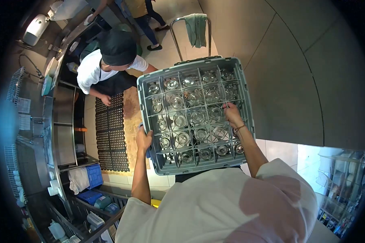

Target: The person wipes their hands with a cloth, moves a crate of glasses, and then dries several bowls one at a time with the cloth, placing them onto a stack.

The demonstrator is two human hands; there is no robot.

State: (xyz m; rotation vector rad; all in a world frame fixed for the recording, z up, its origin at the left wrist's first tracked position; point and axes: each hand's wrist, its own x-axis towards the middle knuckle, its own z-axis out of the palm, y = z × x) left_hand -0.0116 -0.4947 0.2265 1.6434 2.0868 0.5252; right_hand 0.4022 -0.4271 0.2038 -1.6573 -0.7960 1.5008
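Observation:
A grey-green compartment glass rack is in front of my body, with several clear glasses standing in its cells. My left hand is closed on the rack's left side, thumb by the rim. My right hand reaches over the right part of the rack, its fingers closed at a divider; its fingertips are partly hidden. Behind the rack rises a metal trolley handle with a green cloth draped over it.
A person in a black cap crouches at the far left of the rack, one arm near its corner. Another person's legs are behind. A black rubber mat lies on the floor; steel counters and a blue crate are leftward.

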